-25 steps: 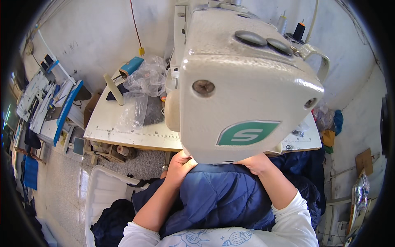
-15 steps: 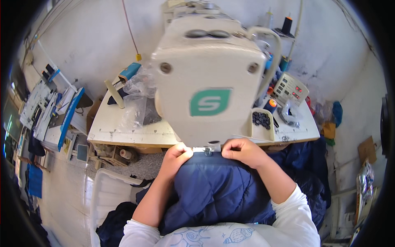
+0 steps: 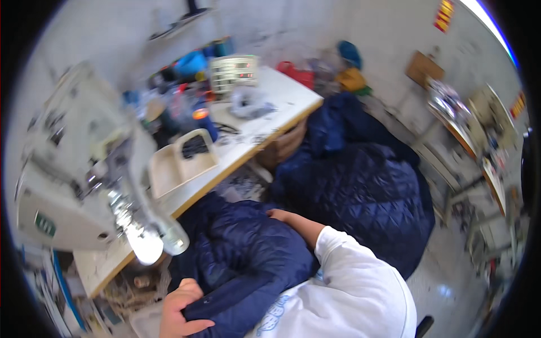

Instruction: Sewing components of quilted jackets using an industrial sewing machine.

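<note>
A navy padded jacket point(image 3: 248, 242) lies bunched across my lap, just in front of the sewing table. My left hand point(image 3: 181, 310) grips its near left edge, with the thumb below and the fingers above a fold. At the jacket's far right side my right hand point(image 3: 277, 215) holds the fabric. Only part of that hand shows, and the rest is behind the cloth. A second heap of dark navy quilted material point(image 3: 360, 197) lies to the right, beyond my right arm.
The sewing machine point(image 3: 67, 208), with a bright lamp point(image 3: 147, 248), stands at the left on a white table point(image 3: 287, 96). A cream tray point(image 3: 169, 169) of dark buttons, an orange-topped thread spool point(image 3: 205, 124) and a control panel point(image 3: 232, 73) sit there. Another worktable point(image 3: 456, 132) is at right.
My view has swung right, so the machine now appears at the left. Both hands have left the spot under the machine head, and the jacket has come away with them onto my lap.
</note>
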### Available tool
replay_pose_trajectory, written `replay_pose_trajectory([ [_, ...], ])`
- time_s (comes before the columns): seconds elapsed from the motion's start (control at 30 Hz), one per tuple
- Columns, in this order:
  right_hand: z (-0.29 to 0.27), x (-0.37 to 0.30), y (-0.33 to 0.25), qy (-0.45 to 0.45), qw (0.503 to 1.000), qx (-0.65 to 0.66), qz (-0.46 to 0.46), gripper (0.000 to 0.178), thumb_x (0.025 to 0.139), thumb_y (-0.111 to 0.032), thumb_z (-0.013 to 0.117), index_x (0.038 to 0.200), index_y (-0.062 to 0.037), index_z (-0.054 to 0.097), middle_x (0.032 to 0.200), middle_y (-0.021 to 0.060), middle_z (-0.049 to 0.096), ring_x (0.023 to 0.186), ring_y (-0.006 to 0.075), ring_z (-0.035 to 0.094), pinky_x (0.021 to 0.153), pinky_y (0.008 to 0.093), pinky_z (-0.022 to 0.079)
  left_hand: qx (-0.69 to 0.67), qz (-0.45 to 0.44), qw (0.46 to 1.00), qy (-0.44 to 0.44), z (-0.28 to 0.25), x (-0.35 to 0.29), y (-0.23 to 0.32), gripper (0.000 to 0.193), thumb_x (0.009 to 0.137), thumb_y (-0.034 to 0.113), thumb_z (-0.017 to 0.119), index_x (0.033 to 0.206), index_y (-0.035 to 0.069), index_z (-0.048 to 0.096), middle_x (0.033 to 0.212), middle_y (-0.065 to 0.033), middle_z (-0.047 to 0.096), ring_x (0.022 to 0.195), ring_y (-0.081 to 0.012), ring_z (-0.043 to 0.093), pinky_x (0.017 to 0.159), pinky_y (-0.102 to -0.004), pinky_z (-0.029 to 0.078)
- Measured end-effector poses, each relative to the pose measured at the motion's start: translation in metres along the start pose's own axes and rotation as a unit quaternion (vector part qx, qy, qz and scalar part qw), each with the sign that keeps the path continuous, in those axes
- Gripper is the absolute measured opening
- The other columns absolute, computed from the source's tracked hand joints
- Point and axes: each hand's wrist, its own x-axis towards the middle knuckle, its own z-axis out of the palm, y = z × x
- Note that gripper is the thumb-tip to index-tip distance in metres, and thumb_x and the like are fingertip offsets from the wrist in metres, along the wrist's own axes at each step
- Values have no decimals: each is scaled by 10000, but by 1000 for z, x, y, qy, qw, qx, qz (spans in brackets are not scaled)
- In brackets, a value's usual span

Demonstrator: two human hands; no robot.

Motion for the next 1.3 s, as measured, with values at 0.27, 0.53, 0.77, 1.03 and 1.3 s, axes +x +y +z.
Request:
replay_pose_trajectory([
  [0.27,-149,-355,-244,404,889,181,116,322,765,-190,644,1039,-23,626,880,28,631,785,106,562,708,239,444,-19,164,974,-153,28,94,68,282,584,208,724,589,67,480,569,-101,492,518,-214,443,581,-442,310],
  [0.53,-155,-648,-285,835,541,-75,-73,349,884,-189,491,1131,32,600,1229,87,521,1143,170,481,996,279,330,221,439,869,65,61,230,129,223,618,119,675,774,64,525,770,-110,554,742,-242,521,753,-373,378],
  [0.77,-265,-595,-175,871,430,-138,194,602,831,-393,531,1161,109,496,1144,263,553,1052,335,545,946,384,390,373,480,765,213,161,365,102,275,791,131,535,1047,50,596,1017,-213,574,921,-331,576,791,-403,460],
  [1.03,-227,-332,210,380,774,-287,418,550,813,-413,472,954,99,614,1005,313,590,1028,405,564,884,432,447,316,162,934,-36,117,165,-55,378,724,126,660,1084,43,576,1209,-173,484,1131,-333,461,928,-422,393],
  [1.3,-46,-127,172,52,752,-642,-143,120,687,-155,585,615,-64,620,662,157,626,620,309,632,530,413,501,410,-394,693,444,83,-260,-172,246,728,98,622,968,52,587,1063,-138,554,958,-326,529,818,-418,443],
])
